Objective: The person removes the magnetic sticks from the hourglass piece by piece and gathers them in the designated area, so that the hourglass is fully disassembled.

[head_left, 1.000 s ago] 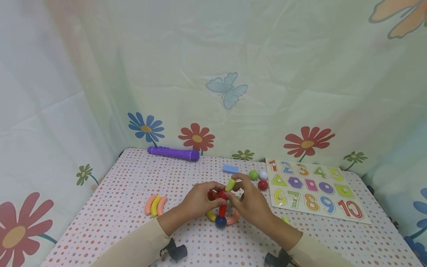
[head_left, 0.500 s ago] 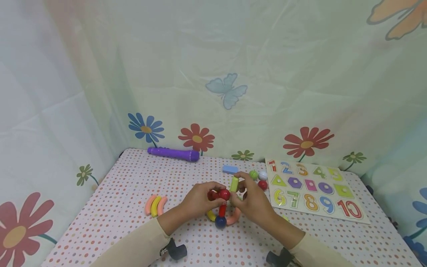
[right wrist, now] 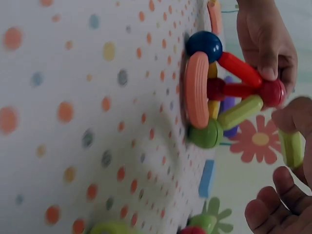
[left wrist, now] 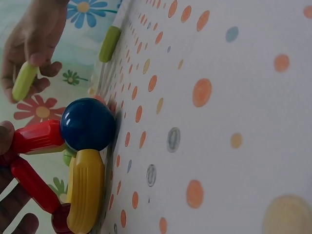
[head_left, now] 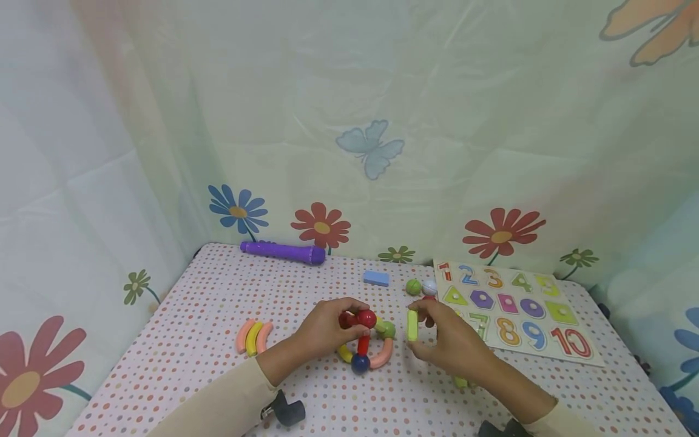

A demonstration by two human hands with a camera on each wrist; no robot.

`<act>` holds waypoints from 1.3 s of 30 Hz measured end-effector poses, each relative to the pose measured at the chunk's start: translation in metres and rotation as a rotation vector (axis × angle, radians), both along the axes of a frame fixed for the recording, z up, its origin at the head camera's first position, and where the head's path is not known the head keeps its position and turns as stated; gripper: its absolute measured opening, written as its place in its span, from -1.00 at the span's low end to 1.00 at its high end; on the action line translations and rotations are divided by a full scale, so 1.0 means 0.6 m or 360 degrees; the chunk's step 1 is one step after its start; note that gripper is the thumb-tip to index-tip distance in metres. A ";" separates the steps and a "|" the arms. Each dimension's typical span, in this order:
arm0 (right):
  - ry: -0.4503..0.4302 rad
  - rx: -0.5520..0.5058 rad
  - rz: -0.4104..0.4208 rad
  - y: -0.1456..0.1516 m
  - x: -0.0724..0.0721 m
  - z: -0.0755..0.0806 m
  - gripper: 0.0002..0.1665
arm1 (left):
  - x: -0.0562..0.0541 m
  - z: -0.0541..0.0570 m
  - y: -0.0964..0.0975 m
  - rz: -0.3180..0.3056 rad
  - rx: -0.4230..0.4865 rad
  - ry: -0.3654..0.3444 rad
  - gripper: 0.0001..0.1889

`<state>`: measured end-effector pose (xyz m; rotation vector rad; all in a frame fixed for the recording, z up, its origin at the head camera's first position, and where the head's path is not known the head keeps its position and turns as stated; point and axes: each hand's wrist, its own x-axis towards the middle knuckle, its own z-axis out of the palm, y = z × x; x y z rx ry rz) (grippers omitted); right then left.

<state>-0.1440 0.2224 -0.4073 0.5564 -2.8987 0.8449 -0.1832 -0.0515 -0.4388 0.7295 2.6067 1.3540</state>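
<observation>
My left hand (head_left: 327, 325) pinches the red ball (head_left: 366, 318) at the top of a magnetic ball-and-stick model. Straight red sticks and a light green stick (right wrist: 240, 112) slope down from that ball. Below them a blue ball (right wrist: 204, 46), a green ball (right wrist: 206, 133) and a darker red ball (right wrist: 216, 89) are joined by a salmon curved stick (right wrist: 197, 90) and yellow curved sticks (left wrist: 86, 190). To the right of the model, my right hand (head_left: 450, 340) holds a loose light green stick (head_left: 412, 326) upright between thumb and fingers, apart from the model.
Curved sticks (head_left: 254, 337) lie at left. A purple toy microphone (head_left: 284, 251) and a blue block (head_left: 377, 278) are at the back. Loose green (head_left: 413, 287) and white balls (head_left: 429, 286) sit beside a number puzzle board (head_left: 524, 349). Another green stick (head_left: 461, 382) lies near my right wrist.
My right hand has moved away from the top red ball to the right, carrying the light green stick, which has turned upright. My left hand stays on the model.
</observation>
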 end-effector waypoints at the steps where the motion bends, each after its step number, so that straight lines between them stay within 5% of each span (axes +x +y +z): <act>1: -0.0034 0.0034 -0.0001 0.007 0.003 0.001 -0.26 | 0.000 0.000 0.000 0.0001 -0.0002 -0.0003 -0.56; 12: -0.0367 0.0271 -0.0031 0.068 0.023 -0.036 -0.29 | 0.000 0.001 0.000 0.0000 -0.0010 -0.0016 -0.56; 21: -0.0412 0.0351 -0.0015 0.101 0.029 -0.060 -0.28 | 0.001 0.003 0.000 -0.0008 -0.0003 -0.0026 -0.56; 39: -0.0474 0.0359 -0.0016 0.114 0.034 -0.062 -0.29 | 0.001 0.000 -0.001 -0.0015 0.0028 -0.0030 -0.56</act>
